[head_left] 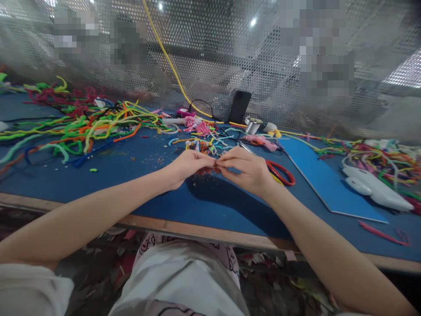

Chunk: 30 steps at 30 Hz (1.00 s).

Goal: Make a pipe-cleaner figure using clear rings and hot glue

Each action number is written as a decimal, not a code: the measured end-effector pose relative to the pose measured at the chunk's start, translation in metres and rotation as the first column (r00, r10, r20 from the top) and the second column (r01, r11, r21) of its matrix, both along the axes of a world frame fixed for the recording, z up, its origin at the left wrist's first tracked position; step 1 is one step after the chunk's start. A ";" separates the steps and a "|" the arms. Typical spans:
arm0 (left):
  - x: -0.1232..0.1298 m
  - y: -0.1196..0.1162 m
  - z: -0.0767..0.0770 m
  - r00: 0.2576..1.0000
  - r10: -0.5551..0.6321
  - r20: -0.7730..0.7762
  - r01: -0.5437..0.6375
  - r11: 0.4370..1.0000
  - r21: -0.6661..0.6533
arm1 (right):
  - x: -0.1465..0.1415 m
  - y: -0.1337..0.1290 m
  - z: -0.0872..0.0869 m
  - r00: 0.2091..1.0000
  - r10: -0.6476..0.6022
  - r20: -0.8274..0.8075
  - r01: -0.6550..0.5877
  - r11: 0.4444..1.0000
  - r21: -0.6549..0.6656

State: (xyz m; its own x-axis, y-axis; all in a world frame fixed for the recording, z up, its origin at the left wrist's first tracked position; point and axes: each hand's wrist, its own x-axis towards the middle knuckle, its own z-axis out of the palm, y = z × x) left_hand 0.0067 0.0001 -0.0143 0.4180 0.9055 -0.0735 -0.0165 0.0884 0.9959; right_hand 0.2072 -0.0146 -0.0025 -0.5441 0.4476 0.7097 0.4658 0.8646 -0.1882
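Note:
Over the middle of the blue table my left hand (190, 166) and my right hand (246, 169) meet at the fingertips. Both are closed in a pinch, and whatever lies between them is too small or too hidden to name. Just beyond the fingers is a small heap of short colourful cord pieces (210, 144). Scissors with red handles (285, 172) lie beside my right hand, partly covered by it.
A tangle of bright cords (88, 123) spreads across the left; another pile (391, 162) lies at right. A phone (240, 106) leans upright against the perforated screen, near a metal spool (253, 126). A blue board (322, 175) and a white glue gun (378, 188) lie at right.

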 end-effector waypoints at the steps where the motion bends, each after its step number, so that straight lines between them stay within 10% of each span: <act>1: 0.000 0.000 0.000 1.000 -0.004 -0.009 0.004 1.000 0.026 | -0.001 -0.001 0.000 1.000 -0.015 -0.009 0.015 1.000 -0.006; 10: -0.002 0.004 -0.007 0.982 -0.013 -0.186 0.070 0.950 0.304 | -0.003 -0.006 0.000 0.987 -0.163 0.006 0.162 0.971 -0.175; 23: -0.002 0.001 -0.006 0.967 0.031 -0.254 0.083 0.900 0.427 | -0.015 -0.013 -0.004 0.967 -0.250 -0.049 0.245 0.966 -0.081; 30: -0.001 0.002 -0.005 0.983 0.010 -0.184 0.061 0.924 0.378 | -0.016 -0.007 -0.010 0.917 -0.283 -0.280 0.096 0.840 -0.534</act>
State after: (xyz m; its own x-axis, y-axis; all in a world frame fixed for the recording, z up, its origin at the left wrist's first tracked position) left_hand 0.0057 0.0016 -0.0196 0.4537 0.8687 0.1990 0.1619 -0.2999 0.9401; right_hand 0.1911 -0.0214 -0.0121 -0.1822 0.8584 0.4795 0.4380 0.5074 -0.7421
